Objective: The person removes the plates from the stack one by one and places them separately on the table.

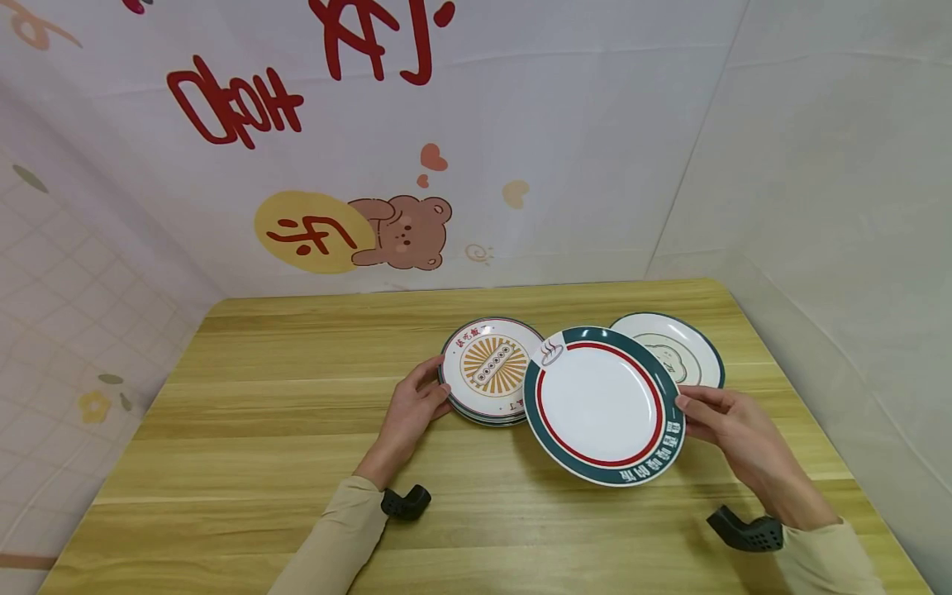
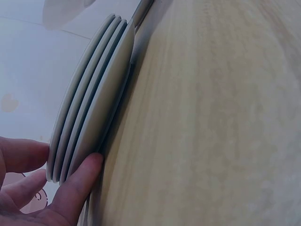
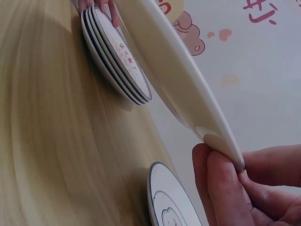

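My right hand (image 1: 744,430) pinches the right rim of a white plate (image 1: 599,405) with a green border and a red ring. This plate is tilted in the air above the table; its pale underside (image 3: 174,70) faces the right wrist camera. To its left, my left hand (image 1: 415,406) holds the left edge of a stack of several plates (image 1: 491,368), thumb and fingers on the rims. The stack's top plate has a yellow sunburst print. Behind the raised plate, a white plate with a line drawing (image 1: 695,355) lies on the table, partly hidden.
The wood-grain table (image 1: 297,364) has its back edge against a white printed wall cloth (image 1: 565,124). Another cloth wall (image 1: 833,248) stands along the right side. Dark wrist mounts (image 1: 746,530) sit on both forearms.
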The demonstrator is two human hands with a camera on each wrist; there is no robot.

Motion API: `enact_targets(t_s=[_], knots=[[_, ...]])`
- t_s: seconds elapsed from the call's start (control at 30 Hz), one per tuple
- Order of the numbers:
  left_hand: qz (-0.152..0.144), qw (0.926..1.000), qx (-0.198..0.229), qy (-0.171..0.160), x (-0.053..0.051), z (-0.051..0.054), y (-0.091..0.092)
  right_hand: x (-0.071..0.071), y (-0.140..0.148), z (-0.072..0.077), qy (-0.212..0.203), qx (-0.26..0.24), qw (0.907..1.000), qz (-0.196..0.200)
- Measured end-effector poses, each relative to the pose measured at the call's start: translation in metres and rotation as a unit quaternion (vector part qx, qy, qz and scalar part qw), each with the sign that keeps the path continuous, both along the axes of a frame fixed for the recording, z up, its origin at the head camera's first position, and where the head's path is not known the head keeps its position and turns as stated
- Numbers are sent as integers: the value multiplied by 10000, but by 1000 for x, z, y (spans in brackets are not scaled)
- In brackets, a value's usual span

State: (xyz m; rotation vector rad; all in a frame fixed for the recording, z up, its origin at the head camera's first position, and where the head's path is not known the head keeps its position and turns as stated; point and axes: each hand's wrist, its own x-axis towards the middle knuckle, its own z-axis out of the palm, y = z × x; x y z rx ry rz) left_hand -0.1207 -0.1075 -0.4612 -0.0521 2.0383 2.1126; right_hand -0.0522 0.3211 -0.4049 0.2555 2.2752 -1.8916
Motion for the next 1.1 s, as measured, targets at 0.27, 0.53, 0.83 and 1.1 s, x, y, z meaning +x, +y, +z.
enact_targets(t_s=[0.27,0.53,0.83,1.1], knots=[[28,10000,28,-2,1,0,0,6,11,-4,-98,550,9984,92],[36,10000,-2,-7,2,0,1,14,23,-9,-195,773,9968,101],[93,9999,-20,-35,2,1,2,20,38,-13,-372,898,9952,96],[100,9999,-41,-19,2,0,2,23,54,-18,-436,925,9947,126]])
